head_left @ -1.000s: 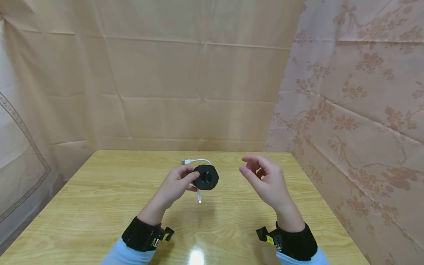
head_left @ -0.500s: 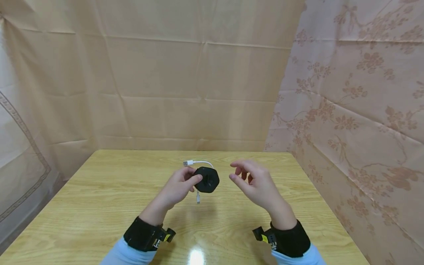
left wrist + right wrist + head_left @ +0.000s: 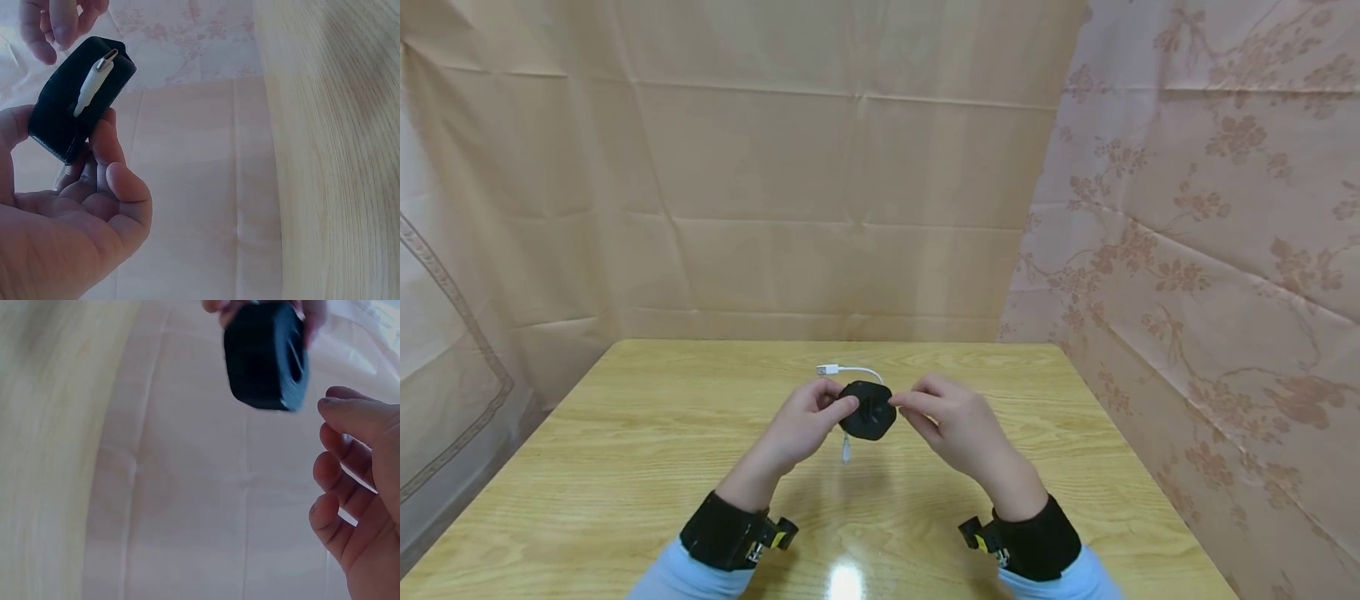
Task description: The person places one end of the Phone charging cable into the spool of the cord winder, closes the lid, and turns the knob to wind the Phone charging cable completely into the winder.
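A black hexagonal cable winder (image 3: 868, 412), with a hollow in its face, is held above the table. My left hand (image 3: 801, 421) pinches its left edge, thumb on the face. The white USB cable (image 3: 859, 369) emerges at the top, its USB-A plug pointing left. At the lower side shows the other plug (image 3: 94, 86), a small USB-C type, against the winder's wall. My right hand (image 3: 955, 425) is just right of the winder, thumb and index finger close together. In the right wrist view a gap separates those fingers (image 3: 353, 415) from the winder, and they hold nothing.
The wooden table (image 3: 662, 450) lies below both hands, its far edge against a beige cloth (image 3: 760, 200). A flowered cloth (image 3: 1210, 250) hangs along the right side. Both wrists wear black straps (image 3: 726, 536) with small cameras.
My right hand has moved left to the winder's right edge, its thumb and index finger coming together. My left hand stays nearly still, the winder tilting slightly and sinking a little.
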`<state>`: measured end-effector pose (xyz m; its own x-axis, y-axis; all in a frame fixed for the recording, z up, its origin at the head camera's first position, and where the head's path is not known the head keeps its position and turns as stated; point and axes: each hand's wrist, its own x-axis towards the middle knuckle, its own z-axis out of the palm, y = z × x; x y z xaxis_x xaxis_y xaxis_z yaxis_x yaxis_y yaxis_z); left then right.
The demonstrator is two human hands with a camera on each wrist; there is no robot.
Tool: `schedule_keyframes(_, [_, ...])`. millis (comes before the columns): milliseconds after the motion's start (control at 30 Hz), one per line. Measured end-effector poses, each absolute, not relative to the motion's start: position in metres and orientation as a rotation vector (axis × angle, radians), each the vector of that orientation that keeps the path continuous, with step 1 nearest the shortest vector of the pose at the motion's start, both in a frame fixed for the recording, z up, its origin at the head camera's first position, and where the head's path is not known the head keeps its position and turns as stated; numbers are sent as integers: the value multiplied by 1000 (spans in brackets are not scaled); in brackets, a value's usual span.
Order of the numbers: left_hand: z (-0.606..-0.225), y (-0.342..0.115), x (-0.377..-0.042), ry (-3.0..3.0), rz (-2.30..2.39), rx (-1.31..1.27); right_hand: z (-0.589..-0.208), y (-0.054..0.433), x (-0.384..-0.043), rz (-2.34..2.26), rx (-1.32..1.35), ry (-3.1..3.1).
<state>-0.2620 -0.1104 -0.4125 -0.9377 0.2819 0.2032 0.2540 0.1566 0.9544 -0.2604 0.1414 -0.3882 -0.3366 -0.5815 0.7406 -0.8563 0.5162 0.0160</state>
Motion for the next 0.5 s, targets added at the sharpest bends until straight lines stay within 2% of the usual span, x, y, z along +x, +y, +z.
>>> schedule_keyframes(267, [-412, -108, -261, 2381, 1921, 572, -401, 124, -262, 358, 1193, -1972])
schedule_keyframes(500, [-412, -105, -260, 2430, 1884, 609, -407, 121, -262, 297, 1084, -2003])
